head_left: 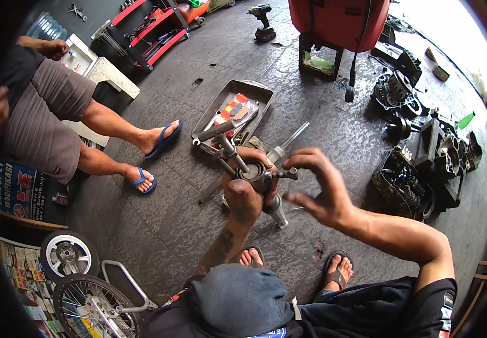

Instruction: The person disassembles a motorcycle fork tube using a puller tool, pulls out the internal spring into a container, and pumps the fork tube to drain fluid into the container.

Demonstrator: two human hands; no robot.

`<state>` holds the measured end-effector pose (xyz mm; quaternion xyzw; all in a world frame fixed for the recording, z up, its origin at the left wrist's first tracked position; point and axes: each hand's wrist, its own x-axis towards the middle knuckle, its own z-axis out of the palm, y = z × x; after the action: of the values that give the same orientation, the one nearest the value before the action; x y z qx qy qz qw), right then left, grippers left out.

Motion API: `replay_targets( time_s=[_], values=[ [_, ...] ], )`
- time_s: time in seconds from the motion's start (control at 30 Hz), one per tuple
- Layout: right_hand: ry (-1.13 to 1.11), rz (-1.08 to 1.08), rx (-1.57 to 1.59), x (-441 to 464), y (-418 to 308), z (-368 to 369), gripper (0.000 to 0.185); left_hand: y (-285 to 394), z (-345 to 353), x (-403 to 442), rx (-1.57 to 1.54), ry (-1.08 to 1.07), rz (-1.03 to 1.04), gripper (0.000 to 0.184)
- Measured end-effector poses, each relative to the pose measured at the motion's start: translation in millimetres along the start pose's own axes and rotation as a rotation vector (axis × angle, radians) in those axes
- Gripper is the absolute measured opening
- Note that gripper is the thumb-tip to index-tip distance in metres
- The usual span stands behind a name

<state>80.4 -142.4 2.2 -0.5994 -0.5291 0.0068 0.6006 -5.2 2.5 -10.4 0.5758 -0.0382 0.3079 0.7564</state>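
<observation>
My left hand (243, 200) is wrapped round a round metal part (250, 170) with a ring-shaped opening facing up, held above the floor. A long threaded bolt (281, 174) sticks out from its right side. Metal rods (230, 149) rise from its upper left; whether they join it I cannot tell. Beside the bolt's head, my right hand (325, 188) is open, thumb and fingers apart, slightly blurred. Beneath the part lies a silver shaft-like piece (280, 151), partly hidden by my left hand. A metal tray (263, 93) holding a red and yellow packet (232, 110) sits just beyond.
Another person in blue sandals (163, 138) stands at left. A cordless drill (263, 23), a red tool cart (159, 34) and a red seat-like object (336, 22) are farther off. Engine parts (404, 186) line the right side. Wheels (70, 254) stand at lower left.
</observation>
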Motion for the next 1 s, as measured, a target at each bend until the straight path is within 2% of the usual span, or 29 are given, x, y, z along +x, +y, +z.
replay_targets(
  time_s=[0.07,0.1,0.2,0.23,0.3,0.33,0.4,0.47,0.53,0.6,0.63,0.67,0.73,0.8,0.9,1.0],
  values=[
    [-0.107,0.238,0.059,-24.7,6.1,15.4,0.061,1.9,-1.0,-0.3,-0.001,-0.004,-0.015,0.082],
    [-0.274,0.213,-0.076,-26.7,9.3,17.9,0.066,2.9,-1.9,-0.8,-0.001,-0.007,-0.037,0.081],
    [-0.367,0.276,0.038,-22.5,12.4,30.6,0.058,1.1,-0.9,-0.9,0.022,0.01,0.023,0.08],
    [-0.366,0.279,0.041,-20.8,14.1,36.0,0.058,-1.1,-0.7,4.6,0.056,-0.001,0.114,0.08],
    [-0.335,0.143,0.054,-18.0,21.0,46.2,0.046,10.7,3.0,9.3,0.04,0.0,0.139,0.08],
    [-0.336,0.141,0.054,-19.2,20.1,49.9,0.046,21.3,5.9,10.7,0.024,0.004,0.168,0.08],
    [-0.365,0.292,0.054,-19.3,15.6,55.5,0.043,34.9,7.0,13.4,0.044,0.012,0.15,0.079],
    [-0.341,0.282,0.068,-15.0,10.0,52.5,0.044,38.6,3.5,15.9,-0.156,-0.011,0.027,0.077],
    [-0.335,0.286,0.118,-11.9,5.2,49.1,0.052,41.5,3.2,16.2,-0.152,-0.014,-0.034,0.076],
    [-0.299,0.274,0.125,-6.6,-6.5,45.3,0.054,48.7,15.7,20.5,-0.202,0.172,-0.03,0.079],
    [-0.264,0.263,0.135,-4.0,-10.1,45.2,0.055,53.1,29.2,24.6,-0.122,0.275,0.023,0.077],
    [-0.266,0.261,0.134,-2.5,-9.6,48.3,0.055,54.5,26.9,26.3,-0.123,0.276,0.025,0.077],
    [-0.044,0.167,0.266,0.8,-8.4,55.1,0.057,57.6,18.8,28.5,-0.252,0.145,0.012,0.072],
    [-0.091,0.192,0.273,2.6,-12.2,54.5,0.059,59.3,20.0,31.3,-0.221,0.149,-0.04,0.067],
    [0.0,0.118,0.268,11.2,-17.8,52.3,0.05,56.0,22.4,30.3,-0.209,0.181,-0.027,0.066],
    [-0.003,0.499,0.331,29.2,-39.6,41.5,0.029,50.6,17.9,28.9,-0.248,0.292,0.093,0.062]
  ],
)
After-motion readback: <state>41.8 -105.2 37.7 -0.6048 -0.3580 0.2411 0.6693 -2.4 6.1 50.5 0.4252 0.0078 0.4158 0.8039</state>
